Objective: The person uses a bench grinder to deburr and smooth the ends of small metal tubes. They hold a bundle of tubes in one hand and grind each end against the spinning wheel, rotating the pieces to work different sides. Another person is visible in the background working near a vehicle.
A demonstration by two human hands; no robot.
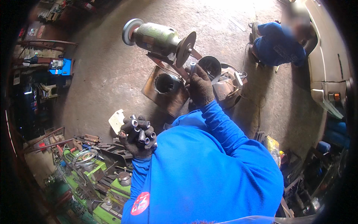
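Observation:
My left hand [136,143], in a dark glove, cradles several short dark metal tubes [141,135] with shiny cut ends, piled in the palm with fingers curled round them. My gloved right hand [200,87] reaches forward, gripping one more metal tube [192,67] that points up from the fingers. Just ahead of that hand stands a green bench grinder [156,38]. Its dark grinding wheel [185,49] is close to the held tube; whether they touch, I cannot tell. A pale wheel [132,32] sits on the grinder's far left end.
Below the grinder are a rusty metal box with a round opening [151,93] and a dark round container [210,67]. A person in blue [278,43] crouches at the right beside a pale vehicle [326,56]. Green machinery [87,168] stands at lower left. A cable [257,100] crosses the floor.

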